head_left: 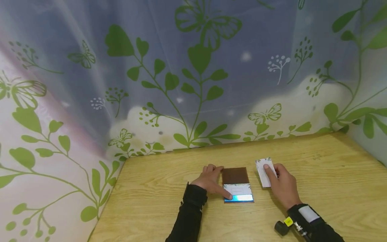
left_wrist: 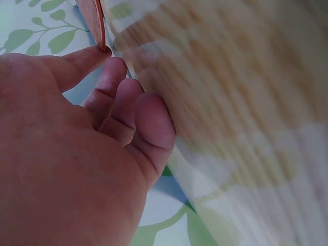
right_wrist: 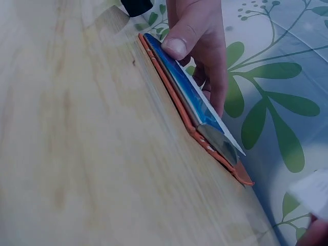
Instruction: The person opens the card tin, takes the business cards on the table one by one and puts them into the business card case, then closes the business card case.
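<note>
An opened brown card holder lies flat on the wooden table. In its lower half sits a white card with a leafy border, above a shiny blue strip. My left hand spreads along the holder's left side, thumb pressing the blue strip and forefinger at the upper left corner. In the left wrist view, the other fingertips rest against the tabletop. To the right, my right hand pinches a second leafy-edged white card, thumb on its face. The right wrist view shows the holder's orange-brown edge side-on.
The wood-grained table reaches back to a curtain printed with green leaves and butterflies, which also hangs at both sides. Black bands wrap both wrists, and a small dark camera sticks out beside the right one.
</note>
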A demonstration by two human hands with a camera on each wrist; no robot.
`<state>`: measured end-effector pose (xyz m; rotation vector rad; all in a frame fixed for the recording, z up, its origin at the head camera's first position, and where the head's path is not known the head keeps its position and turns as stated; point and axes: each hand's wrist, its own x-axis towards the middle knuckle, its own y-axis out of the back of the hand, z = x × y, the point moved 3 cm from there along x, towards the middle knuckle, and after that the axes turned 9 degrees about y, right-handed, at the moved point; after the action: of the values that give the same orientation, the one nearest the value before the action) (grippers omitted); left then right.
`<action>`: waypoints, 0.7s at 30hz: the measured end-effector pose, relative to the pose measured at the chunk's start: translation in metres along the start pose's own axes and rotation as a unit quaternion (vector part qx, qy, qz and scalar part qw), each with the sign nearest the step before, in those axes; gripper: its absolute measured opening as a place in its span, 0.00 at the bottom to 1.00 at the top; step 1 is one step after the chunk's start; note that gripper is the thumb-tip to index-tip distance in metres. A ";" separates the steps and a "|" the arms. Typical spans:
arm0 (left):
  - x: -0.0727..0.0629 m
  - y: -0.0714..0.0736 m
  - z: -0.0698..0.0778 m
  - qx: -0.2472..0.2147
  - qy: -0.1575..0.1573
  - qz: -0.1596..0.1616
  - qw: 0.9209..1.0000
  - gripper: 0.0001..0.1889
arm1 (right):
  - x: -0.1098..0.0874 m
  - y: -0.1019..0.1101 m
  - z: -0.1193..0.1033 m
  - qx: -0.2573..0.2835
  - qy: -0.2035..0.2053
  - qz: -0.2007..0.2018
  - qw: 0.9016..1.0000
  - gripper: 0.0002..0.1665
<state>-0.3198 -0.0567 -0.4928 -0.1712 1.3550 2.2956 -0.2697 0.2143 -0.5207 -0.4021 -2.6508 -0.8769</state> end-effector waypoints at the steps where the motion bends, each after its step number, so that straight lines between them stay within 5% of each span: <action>1: 0.000 0.000 0.000 -0.001 0.000 0.000 1.000 0.62 | 0.000 0.000 0.000 0.006 -0.001 0.000 1.000 0.30; 8: 0.000 0.000 0.001 0.007 -0.002 0.003 1.000 0.62 | -0.003 -0.008 -0.005 0.073 0.019 -0.038 0.996 0.24; 15: 0.002 -0.001 0.000 0.021 -0.005 0.011 1.000 0.62 | -0.006 -0.016 -0.007 0.163 0.062 -0.105 0.979 0.26; 21: 0.004 -0.001 0.000 0.029 -0.002 0.020 0.999 0.62 | -0.006 -0.021 -0.007 0.155 0.074 -0.123 0.978 0.22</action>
<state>-0.3233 -0.0549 -0.4947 -0.1223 1.4336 2.2838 -0.2698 0.1932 -0.5286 0.0653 -2.6710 -0.5182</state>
